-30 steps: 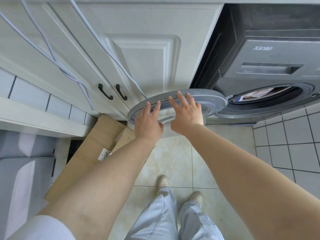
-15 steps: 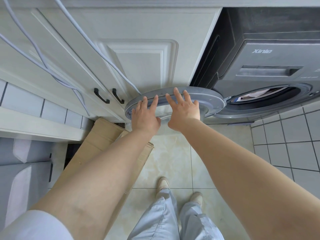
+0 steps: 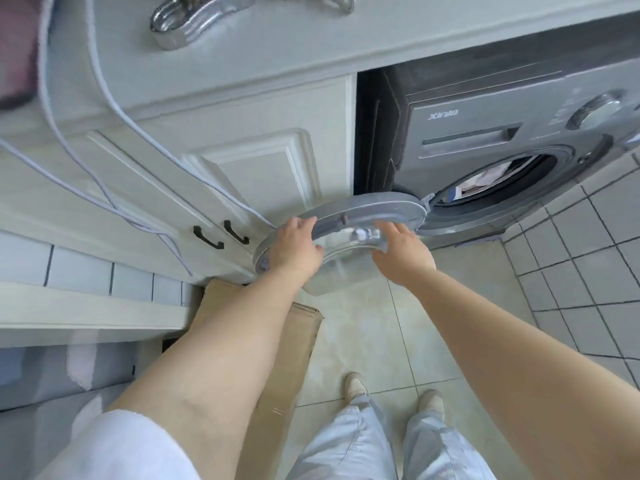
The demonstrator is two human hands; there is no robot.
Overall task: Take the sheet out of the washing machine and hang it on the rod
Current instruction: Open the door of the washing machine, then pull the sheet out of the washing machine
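The grey front-loading washing machine (image 3: 485,109) stands under the counter at the right, its round door (image 3: 381,209) swung wide to the left against the white cabinet. Inside the drum opening lies the sheet (image 3: 481,181), pale with a bit of blue, only partly visible. My left hand (image 3: 294,252) rests on the door's left rim with fingers stretched along it. My right hand (image 3: 403,258), slightly blurred, reaches with straight fingers to the door's inner glass bulge. No rod is in view.
A flattened cardboard box (image 3: 287,341) leans by the cabinet under my left arm. Grey cables (image 3: 104,98) hang across the cabinet doors with black handles (image 3: 221,233). A chrome tap (image 3: 194,19) lies on the counter. My feet (image 3: 356,386) stand on the tiled floor.
My hands, close together on the door before, have spread apart: the left slid to the rim's left side, the right moved right. The view has tilted up to show the counter.
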